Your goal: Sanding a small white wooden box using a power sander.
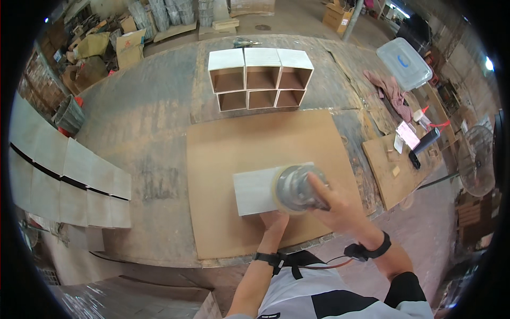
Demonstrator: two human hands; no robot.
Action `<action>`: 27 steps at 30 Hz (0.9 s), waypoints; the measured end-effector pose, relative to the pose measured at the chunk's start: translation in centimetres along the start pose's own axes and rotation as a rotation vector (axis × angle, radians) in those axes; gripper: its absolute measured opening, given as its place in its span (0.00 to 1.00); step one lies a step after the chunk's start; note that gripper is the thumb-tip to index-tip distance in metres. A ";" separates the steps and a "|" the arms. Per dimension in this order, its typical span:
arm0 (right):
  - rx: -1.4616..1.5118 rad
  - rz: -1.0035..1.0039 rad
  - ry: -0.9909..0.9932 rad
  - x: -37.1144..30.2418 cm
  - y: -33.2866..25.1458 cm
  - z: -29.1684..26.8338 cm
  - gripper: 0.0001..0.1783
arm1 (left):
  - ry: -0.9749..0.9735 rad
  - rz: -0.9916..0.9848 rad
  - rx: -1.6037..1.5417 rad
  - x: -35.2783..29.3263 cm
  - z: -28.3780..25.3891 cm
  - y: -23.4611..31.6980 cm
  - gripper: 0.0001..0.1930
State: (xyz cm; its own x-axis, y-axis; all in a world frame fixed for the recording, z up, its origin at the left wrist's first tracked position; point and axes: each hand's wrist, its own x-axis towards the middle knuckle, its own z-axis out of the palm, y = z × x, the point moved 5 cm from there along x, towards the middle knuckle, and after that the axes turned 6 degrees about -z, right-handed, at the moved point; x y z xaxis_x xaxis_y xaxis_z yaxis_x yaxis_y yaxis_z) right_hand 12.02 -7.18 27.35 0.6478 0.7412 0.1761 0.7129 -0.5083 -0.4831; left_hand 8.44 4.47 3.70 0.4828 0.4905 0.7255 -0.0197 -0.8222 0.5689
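Note:
A white box (255, 190) lies on a brown board (212, 234) in front of me. On the right part of its top face rests a round orbital sander (298, 187), slightly blurred. My right hand (334, 199) is closed around the sander's body. At the box's near edge is my left hand (275, 219), gripping it from below; its fingertips are hidden by the box. Beyond the board stands a stack of white open-fronted boxes (261, 57) with brown insides, set in two rows.
More white boxes (50, 154) are stacked along the left edge of the worktable (143, 122). To the right lie a smaller board (388, 181), a reddish cloth (396, 95) and a clear plastic bin (411, 74). A fan (476, 159) stands at far right.

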 end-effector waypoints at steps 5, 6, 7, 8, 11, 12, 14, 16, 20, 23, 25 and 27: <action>-0.040 0.019 -0.180 2.7 -1.7 4.9 0.41 | -0.364 -0.606 -0.635 1.0 -0.7 1.2 0.27; -0.022 -0.023 -0.205 3.5 -2.5 5.4 0.40 | -0.432 -0.569 -0.490 0.8 -0.2 1.0 0.28; -0.003 -0.064 -0.230 4.3 -3.1 5.9 0.39 | -0.500 -0.530 -0.347 0.6 0.4 0.8 0.29; -0.059 -0.116 -0.138 5.2 -2.7 6.6 0.39 | -0.579 -0.491 -0.202 -0.1 0.8 0.8 0.30; -0.084 0.120 -0.101 8.5 1.5 5.8 0.44 | -0.797 -0.346 0.237 -2.0 0.7 0.5 0.33; -0.028 0.015 0.059 8.1 2.4 5.4 0.45 | -0.768 -0.357 0.153 -1.7 0.9 0.2 0.34; -0.058 0.005 -0.045 3.6 0.9 7.1 0.44 | -0.560 -0.427 -0.111 -0.7 0.6 0.5 0.32; -0.120 -0.108 -0.132 2.6 -3.0 7.0 0.44 | -0.359 -0.488 -0.373 0.8 -0.6 1.4 0.30; -0.058 -0.077 0.001 7.9 0.1 6.3 0.43 | -0.692 -0.432 -0.011 0.6 0.1 1.5 0.26; 0.063 -0.044 0.089 5.7 0.2 6.2 0.43 | -0.699 -0.400 0.035 -0.9 0.3 0.5 0.26; 0.051 -0.137 0.005 5.1 -3.2 7.6 0.42 | -0.594 -0.482 -0.100 -0.4 0.3 0.9 0.26; 0.049 -0.221 -0.076 5.7 -4.7 8.7 0.41 | -0.629 -0.487 -0.072 -0.4 0.1 1.2 0.26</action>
State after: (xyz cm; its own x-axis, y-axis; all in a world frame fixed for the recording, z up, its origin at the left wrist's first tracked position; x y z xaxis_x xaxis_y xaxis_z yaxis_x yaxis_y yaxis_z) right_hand 10.05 3.23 23.15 0.4538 0.8639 0.2183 0.8203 -0.3093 -0.4811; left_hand 8.32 3.26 4.05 0.8548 0.5169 0.0466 0.2746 -0.5266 0.8045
